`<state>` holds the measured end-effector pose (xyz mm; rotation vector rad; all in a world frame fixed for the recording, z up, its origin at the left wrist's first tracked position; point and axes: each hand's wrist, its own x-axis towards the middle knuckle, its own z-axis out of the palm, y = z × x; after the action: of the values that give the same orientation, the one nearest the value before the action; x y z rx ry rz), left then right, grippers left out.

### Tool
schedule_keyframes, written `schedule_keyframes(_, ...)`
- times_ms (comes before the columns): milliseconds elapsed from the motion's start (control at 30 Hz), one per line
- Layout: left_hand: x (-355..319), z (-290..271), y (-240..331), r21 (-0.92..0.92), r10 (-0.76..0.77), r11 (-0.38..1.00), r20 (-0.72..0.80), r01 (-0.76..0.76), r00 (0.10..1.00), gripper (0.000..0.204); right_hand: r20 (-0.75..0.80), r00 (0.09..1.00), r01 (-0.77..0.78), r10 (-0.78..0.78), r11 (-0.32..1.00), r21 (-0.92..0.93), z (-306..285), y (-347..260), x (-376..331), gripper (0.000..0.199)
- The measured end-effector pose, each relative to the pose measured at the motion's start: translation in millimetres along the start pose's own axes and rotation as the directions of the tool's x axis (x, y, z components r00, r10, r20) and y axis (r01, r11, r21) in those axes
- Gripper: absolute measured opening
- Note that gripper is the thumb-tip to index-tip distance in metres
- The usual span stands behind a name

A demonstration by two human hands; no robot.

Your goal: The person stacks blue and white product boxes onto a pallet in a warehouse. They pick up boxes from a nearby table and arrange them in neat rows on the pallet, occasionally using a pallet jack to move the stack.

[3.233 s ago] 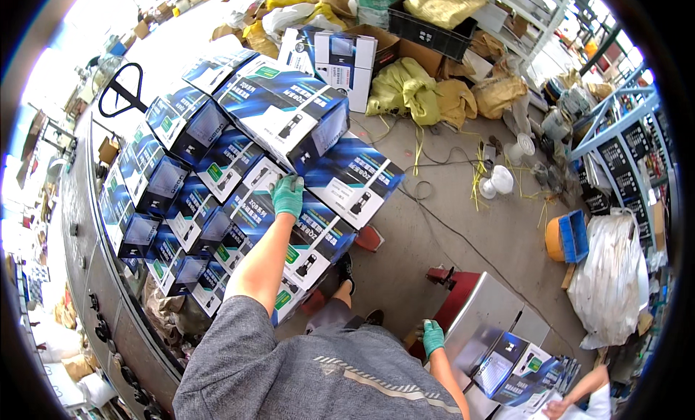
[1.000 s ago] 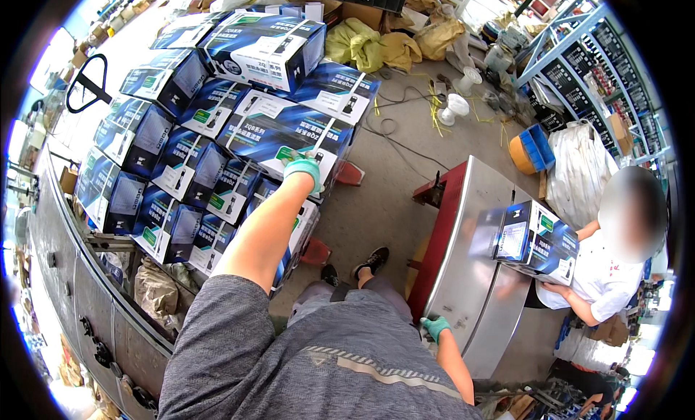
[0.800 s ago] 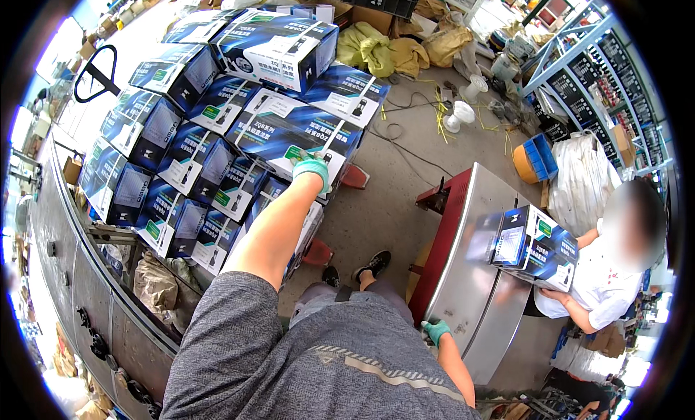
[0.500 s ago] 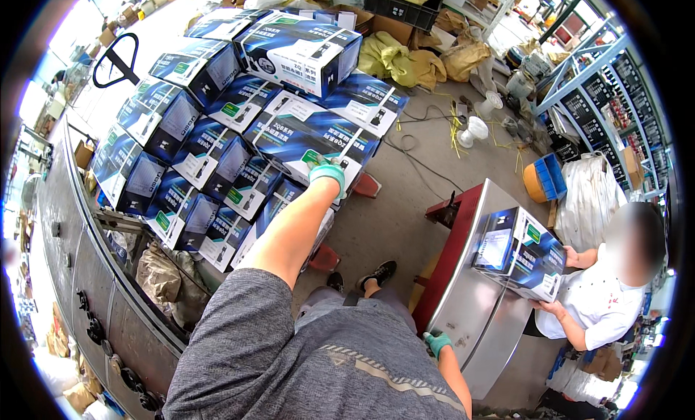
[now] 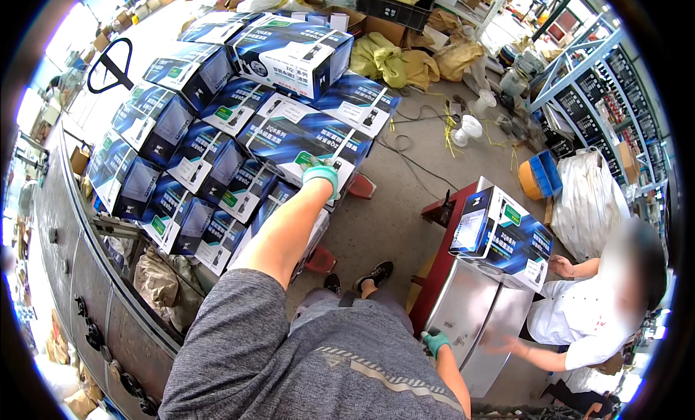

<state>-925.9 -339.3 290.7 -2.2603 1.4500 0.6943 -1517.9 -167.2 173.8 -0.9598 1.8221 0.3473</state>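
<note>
My left hand (image 5: 320, 177), in a green fingerless-looking glove, lies with its fingers stretched out on a blue and white printed carton (image 5: 304, 139) in the stack. My right hand (image 5: 435, 341), gloved the same way, rests at the near edge of the metal-topped table (image 5: 461, 297), holding nothing that I can see; its fingers look loosely apart. Another blue and white carton (image 5: 503, 235) stands on that table's far part. Beside it a person in a white shirt (image 5: 579, 318) has one hand near the carton and the other, blurred, over the tabletop.
Several more cartons (image 5: 156, 119) are piled on the left, next to a dark curved-edge bench (image 5: 108, 297). Red stools (image 5: 362, 186) stand by the stack. A cable (image 5: 413, 159) and white spools (image 5: 467, 130) lie on the floor. Blue shelving (image 5: 579, 80) stands far right.
The person in white has set the carton down further left on the table and taken one hand off it. My hands have stayed in place; the view has shifted slightly.
</note>
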Motion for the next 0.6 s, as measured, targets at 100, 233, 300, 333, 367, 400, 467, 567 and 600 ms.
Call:
schedule_keyframes(100,-1.9,-3.2,-1.1,0.007,0.03,1.0,0.018,-0.03,0.999,0.117,0.021,1.0,0.013,-0.013,1.0,0.008,-1.4,-2.6,-3.6,0.033)
schedule_keyframes(233,0.8,-1.1,-0.2,-0.035,-0.014,0.999,0.009,0.015,1.0,0.115,-0.022,1.0,-0.007,0.007,1.0,-0.012,1.7,9.8,12.5,0.032)
schedule_keyframes(300,-0.8,-1.9,1.6,-0.019,0.006,1.0,0.013,-0.005,1.0,0.115,-0.026,1.0,-0.017,0.017,0.999,-0.027,1.4,16.0,21.0,0.031)
schedule_keyframes(333,-2.1,-3.3,2.0,-0.012,0.014,1.0,0.014,-0.013,1.0,0.115,-0.029,0.999,-0.016,0.015,1.0,-0.02,1.9,17.7,23.3,0.03)
schedule_keyframes(367,-2.9,-4.7,2.3,-0.008,0.02,1.0,0.016,-0.02,1.0,0.115,-0.032,0.999,-0.014,0.013,1.0,-0.014,2.2,19.4,25.4,0.03)
schedule_keyframes(400,-4.0,-5.3,1.3,-0.005,0.023,1.0,0.019,-0.023,1.0,0.114,-0.033,0.999,-0.011,0.011,1.0,-0.011,2.7,18.5,24.9,0.029)
schedule_keyframes(467,-4.9,-4.3,-0.9,-0.004,0.02,1.0,0.021,-0.02,1.0,0.114,-0.027,1.0,-0.001,0.001,1.0,-0.007,3.5,16.7,23.1,0.029)
schedule_keyframes(567,-4.9,-2.2,-2.0,-0.012,0.01,1.0,0.018,-0.01,1.0,0.115,-0.011,1.0,-0.003,0.003,1.0,-0.022,3.9,15.0,20.1,0.029)
schedule_keyframes(600,-5.7,-2.8,-2.2,-0.014,0.006,1.0,0.017,-0.006,1.0,0.115,-0.005,1.0,-0.005,0.004,1.0,-0.031,2.9,11.2,18.0,0.029)
